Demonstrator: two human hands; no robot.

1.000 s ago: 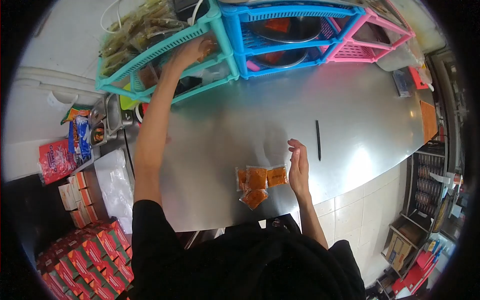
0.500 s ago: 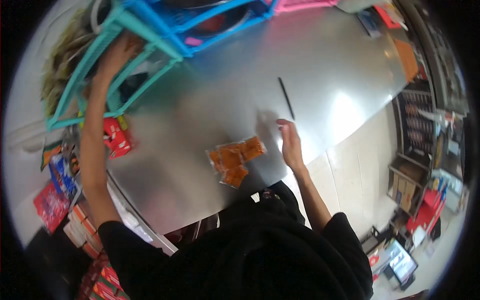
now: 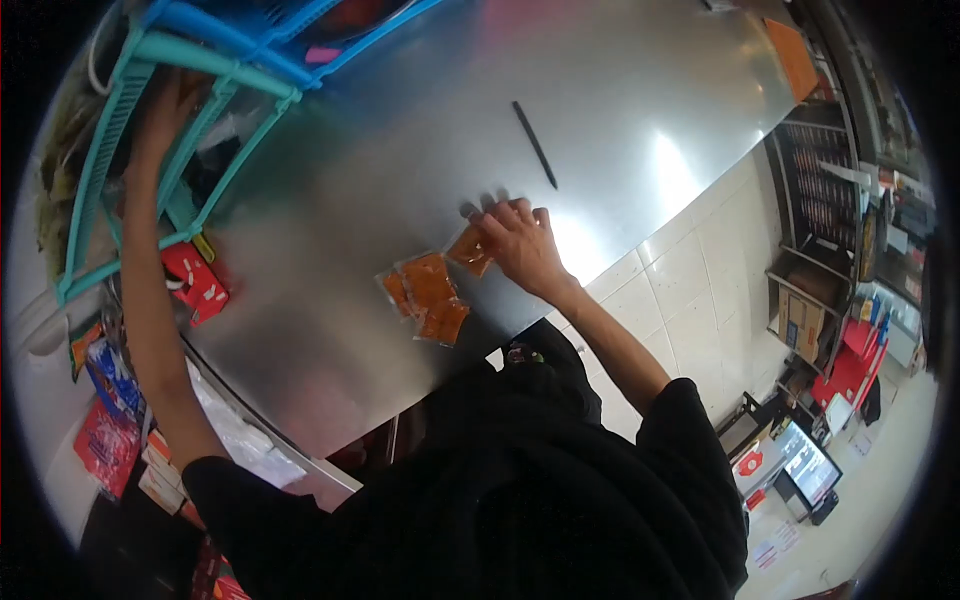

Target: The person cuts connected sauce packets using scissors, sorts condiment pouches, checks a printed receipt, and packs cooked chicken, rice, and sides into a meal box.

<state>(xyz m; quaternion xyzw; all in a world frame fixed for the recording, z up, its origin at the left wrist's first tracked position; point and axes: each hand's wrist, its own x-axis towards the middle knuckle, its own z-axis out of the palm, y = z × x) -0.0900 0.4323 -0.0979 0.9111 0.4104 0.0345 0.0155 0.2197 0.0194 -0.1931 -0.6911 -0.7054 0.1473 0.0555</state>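
My right hand [image 3: 522, 248] is over the steel table with its fingers curled onto a small clear sachet of orange-brown sauce [image 3: 468, 252], gripping its edge. Just left of that sachet, several similar sauce sachets [image 3: 428, 282] lie in an overlapping cluster. A black pen-like stick [image 3: 535, 145] rests on the table beyond the right hand. My left hand [image 3: 165, 110] reaches into a teal plastic rack [image 3: 190, 55] at the upper left. Its fingers are in shadow and partly hidden by the bars, so what they touch does not show.
A blue rack [image 3: 215, 30] adjoins the teal one. A red packet [image 3: 195, 283] sits by the table's left edge, near my left forearm. An orange-brown board [image 3: 790, 58] stands at the far right corner. Tiled floor and shelving [image 3: 820, 200] lie beyond the right edge.
My right hand has come leftward and down onto one sauce sachet, which now sits apart from the cluster. My left hand stays inside the teal rack. The camera view has shifted.
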